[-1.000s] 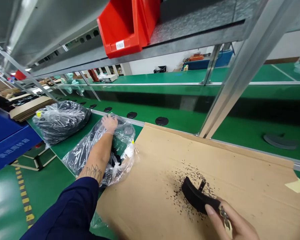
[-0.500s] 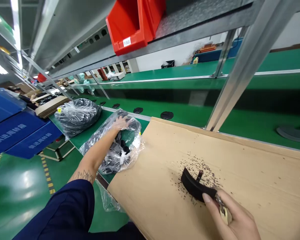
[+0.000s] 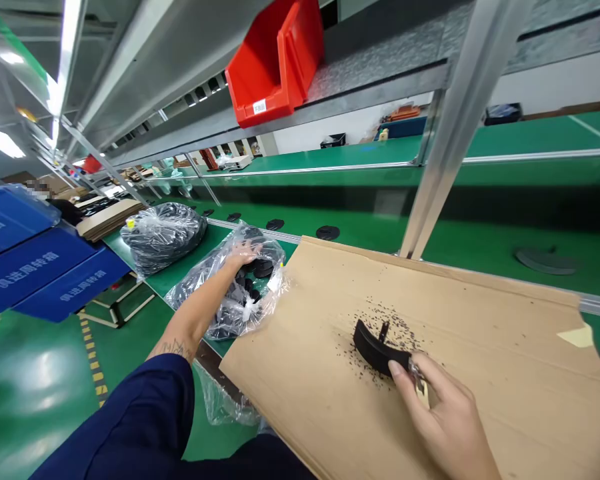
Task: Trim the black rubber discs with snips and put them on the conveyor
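My left hand (image 3: 244, 252) reaches into a clear plastic bag (image 3: 220, 293), its fingers spread over the black parts inside. A round black part (image 3: 263, 268) lies in the bag's opening, just below those fingers. My right hand (image 3: 437, 400) grips a curved black plastic part (image 3: 377, 350) by one end, above the cardboard (image 3: 300, 393). A short peg stands up from the part's inner side. The same hand also holds a metal tool with a pale yellow handle (image 3: 422, 392), mostly hidden by the fingers. Small dark scraps (image 3: 400, 327) lie scattered around the part.
Another full bag (image 3: 165, 237) of black parts stands farther left. Black discs (image 3: 327, 232) lie in a row on the green surface behind. A metal post (image 3: 443, 133) rises behind the cardboard; a red bin (image 3: 280, 67) sits overhead. Blue crates (image 3: 30, 267) are stacked at left.
The round black part now shows in the bag's opening, where green surface showed before. My right hand still holds the curved part and tool. The whole view has shifted slightly.
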The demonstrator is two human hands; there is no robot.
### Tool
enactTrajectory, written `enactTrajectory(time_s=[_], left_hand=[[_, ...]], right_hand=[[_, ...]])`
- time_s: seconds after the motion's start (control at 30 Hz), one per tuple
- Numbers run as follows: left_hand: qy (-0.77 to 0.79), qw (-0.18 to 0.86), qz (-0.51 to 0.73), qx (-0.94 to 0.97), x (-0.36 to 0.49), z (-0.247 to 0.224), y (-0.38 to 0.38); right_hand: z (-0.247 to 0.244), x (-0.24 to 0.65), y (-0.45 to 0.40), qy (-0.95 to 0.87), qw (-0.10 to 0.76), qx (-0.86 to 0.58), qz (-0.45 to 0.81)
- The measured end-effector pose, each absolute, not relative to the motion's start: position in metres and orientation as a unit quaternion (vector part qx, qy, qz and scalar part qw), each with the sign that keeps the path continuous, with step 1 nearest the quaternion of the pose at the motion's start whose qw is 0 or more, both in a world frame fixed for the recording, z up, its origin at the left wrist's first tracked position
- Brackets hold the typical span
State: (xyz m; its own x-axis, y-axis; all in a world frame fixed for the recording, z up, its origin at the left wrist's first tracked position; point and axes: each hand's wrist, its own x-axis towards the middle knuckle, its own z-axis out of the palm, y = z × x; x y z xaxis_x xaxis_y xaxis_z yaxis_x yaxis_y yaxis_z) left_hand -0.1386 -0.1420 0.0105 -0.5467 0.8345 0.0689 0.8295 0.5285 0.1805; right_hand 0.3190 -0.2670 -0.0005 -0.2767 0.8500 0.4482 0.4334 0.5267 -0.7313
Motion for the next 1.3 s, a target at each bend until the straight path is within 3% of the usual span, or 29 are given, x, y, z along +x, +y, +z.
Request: enactTrajectory(time_s=[0.23,0.57,1.0,1.3], left_hand=[[0.817,0.057,0.014,0.574,-0.110,-0.002,-0.192],[0.753,0.100,0.021,0.650,-0.106,0.030,-0.225],[0.705,0.272,0.244,0.607,-0.085,0.068,-0.247],[0.503,0.445,0.480,0.565,0.030,0.034,-0.251]], right_hand=[[-0.002,0.317,-0.268,-0.763,0.434,-0.410,0.248],[-0.002,0.316,-0.268,-0.760,0.429,-0.414,0.260],[0.000,0.315,-0.270,-0.743,0.418,-0.431,0.296],[0.001,0.317,-0.272,-0.687,0.400,-0.437,0.421]])
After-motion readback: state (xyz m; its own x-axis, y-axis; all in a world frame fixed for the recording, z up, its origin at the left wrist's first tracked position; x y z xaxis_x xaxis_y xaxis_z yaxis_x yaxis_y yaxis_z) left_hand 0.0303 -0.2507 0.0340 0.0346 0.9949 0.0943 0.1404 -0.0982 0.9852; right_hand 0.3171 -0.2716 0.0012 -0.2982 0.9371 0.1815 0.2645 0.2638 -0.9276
